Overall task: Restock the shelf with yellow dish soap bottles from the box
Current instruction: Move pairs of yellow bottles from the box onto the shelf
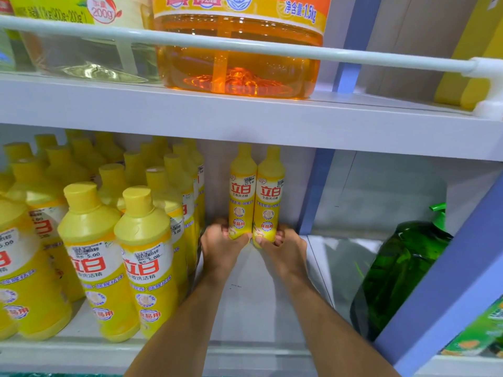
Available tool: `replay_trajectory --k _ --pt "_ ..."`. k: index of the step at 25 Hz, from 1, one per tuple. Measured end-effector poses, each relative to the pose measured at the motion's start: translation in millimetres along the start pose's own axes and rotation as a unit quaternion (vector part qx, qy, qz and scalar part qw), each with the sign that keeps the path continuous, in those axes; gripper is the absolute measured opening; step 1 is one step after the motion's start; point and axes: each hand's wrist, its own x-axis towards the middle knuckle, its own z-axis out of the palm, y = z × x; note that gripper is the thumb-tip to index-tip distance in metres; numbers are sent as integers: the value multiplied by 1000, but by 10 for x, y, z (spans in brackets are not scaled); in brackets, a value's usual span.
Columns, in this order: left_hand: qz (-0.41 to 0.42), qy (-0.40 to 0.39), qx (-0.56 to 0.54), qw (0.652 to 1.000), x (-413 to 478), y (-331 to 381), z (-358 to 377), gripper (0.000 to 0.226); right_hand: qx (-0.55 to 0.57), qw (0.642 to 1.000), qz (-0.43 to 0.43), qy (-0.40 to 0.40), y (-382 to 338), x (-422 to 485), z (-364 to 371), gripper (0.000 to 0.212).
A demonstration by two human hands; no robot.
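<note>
Two yellow dish soap bottles stand upright side by side at the back of the lower shelf (261,303). My left hand (221,246) grips the base of the left bottle (242,191). My right hand (285,247) grips the base of the right bottle (270,194). Both arms reach in from below. Several rows of the same yellow bottles (109,257) fill the left part of this shelf. The box is not in view.
A large green pump bottle (400,270) stands at the right, past a blue upright post (315,191). The upper shelf (245,115) hangs low overhead and carries a big orange jug (239,53) behind a white rail (272,49).
</note>
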Motion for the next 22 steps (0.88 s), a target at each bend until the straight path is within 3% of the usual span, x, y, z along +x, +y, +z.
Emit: replay_trajectory --k 4,12,22 --pt "9 12 21 1000 -6 14 12 40 9 1000 -2 3 18 -4 13 39" --pt "-1 8 -39 999 -22 21 -15 32 8 1000 -7 3 22 -6 15 42" --pt "8 19 -6 1000 -21 35 15 37 4 1000 -24 11 71 3 45 40"
